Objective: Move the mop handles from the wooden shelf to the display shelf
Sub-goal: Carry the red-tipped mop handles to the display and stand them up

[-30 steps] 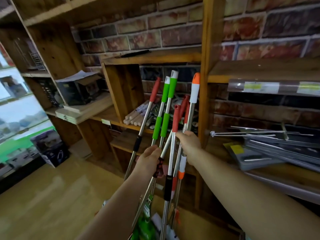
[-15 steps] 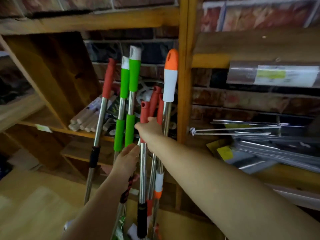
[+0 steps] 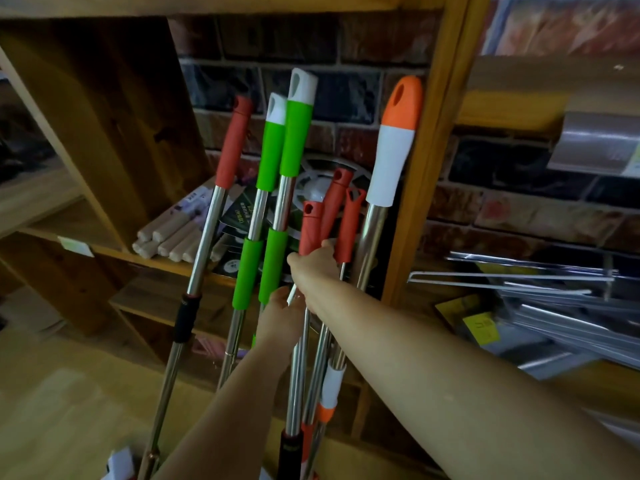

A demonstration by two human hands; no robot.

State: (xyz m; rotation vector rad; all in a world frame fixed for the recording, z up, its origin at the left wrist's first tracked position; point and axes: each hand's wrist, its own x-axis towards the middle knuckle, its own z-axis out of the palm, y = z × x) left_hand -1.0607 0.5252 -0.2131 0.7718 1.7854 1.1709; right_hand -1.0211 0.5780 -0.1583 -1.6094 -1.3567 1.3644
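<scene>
Several steel mop handles lean upright against the wooden shelf (image 3: pixel 420 188). Two have green grips (image 3: pixel 294 133), one at the left has a long red grip (image 3: pixel 232 143), one at the right has a white and orange top (image 3: pixel 394 147), and three shorter ones have red tops (image 3: pixel 311 226). My right hand (image 3: pixel 317 263) is closed around the red grip of a short handle. Lower down, my left hand (image 3: pixel 278 315) wraps the steel shafts of the middle handles, its fingers hidden behind them.
Wooden dowels (image 3: pixel 166 237) and packaged goods lie on the shelf board behind the handles. A rack of metal rods and flat packs (image 3: pixel 540 289) fills the right bay. Brick wall (image 3: pixel 346 39) at the back, wood floor (image 3: pixel 69 393) at the lower left.
The view has moved closer to the shelf and tilted down. My right hand has slid up from the shafts onto a red-topped handle's grip. My left hand stays on the shafts.
</scene>
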